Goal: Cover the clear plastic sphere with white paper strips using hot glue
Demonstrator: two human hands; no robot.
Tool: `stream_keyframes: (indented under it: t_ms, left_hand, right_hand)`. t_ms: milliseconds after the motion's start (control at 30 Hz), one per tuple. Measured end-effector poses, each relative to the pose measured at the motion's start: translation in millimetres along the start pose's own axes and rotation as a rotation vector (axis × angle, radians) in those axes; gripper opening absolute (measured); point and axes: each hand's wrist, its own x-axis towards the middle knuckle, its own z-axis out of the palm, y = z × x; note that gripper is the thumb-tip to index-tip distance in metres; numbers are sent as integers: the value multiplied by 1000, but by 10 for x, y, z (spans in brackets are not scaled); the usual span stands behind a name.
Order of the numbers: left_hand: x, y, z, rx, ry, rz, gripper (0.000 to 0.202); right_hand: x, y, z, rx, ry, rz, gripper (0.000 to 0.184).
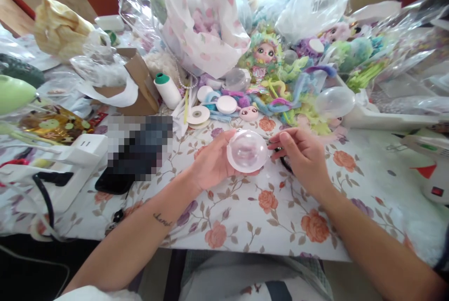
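My left hand is closed round a clear plastic dome with a pale rim, held just above the flowered tablecloth. Close to the dome's right side is my right hand, its thumb and fingers pinched together. A slim tool with a black loop shows below those fingers; most of it is hidden by the hand. Behind the dome lie a small pink doll face and a white round disc. Another clear dome rests among fluffy yellow-green pieces.
A dark phone and a white power strip are at left. Behind them stand a cardboard box and a thread spool. A green-haired doll sits among plastic bags. At right lies a glue gun.
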Motion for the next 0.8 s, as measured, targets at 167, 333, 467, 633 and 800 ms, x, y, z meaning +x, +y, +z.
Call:
stream_keyframes:
  t_ms: [167,333,467,633,800]
  left_hand:
    - [14,-1,-27,24,-43,20,35]
    - [-5,-69,-2,159,-121,121,38]
    - [-31,-65,5,273,-180,167,54]
    - [-46,-33,-5,361,-106,155,74]
    - [-47,-47,-4,336,-137,140,55]
  right_hand:
    - [-27,-27,-37,17,-121,-144,34]
    - [-99,-9,68,-226,-320,-291,71]
    - [-54,27,28,-72,-358,-272,70]
    - [-37,45,-37,-84,-383,-332,73]
    - [-92,-2,-35,-103,-381,-311,74]
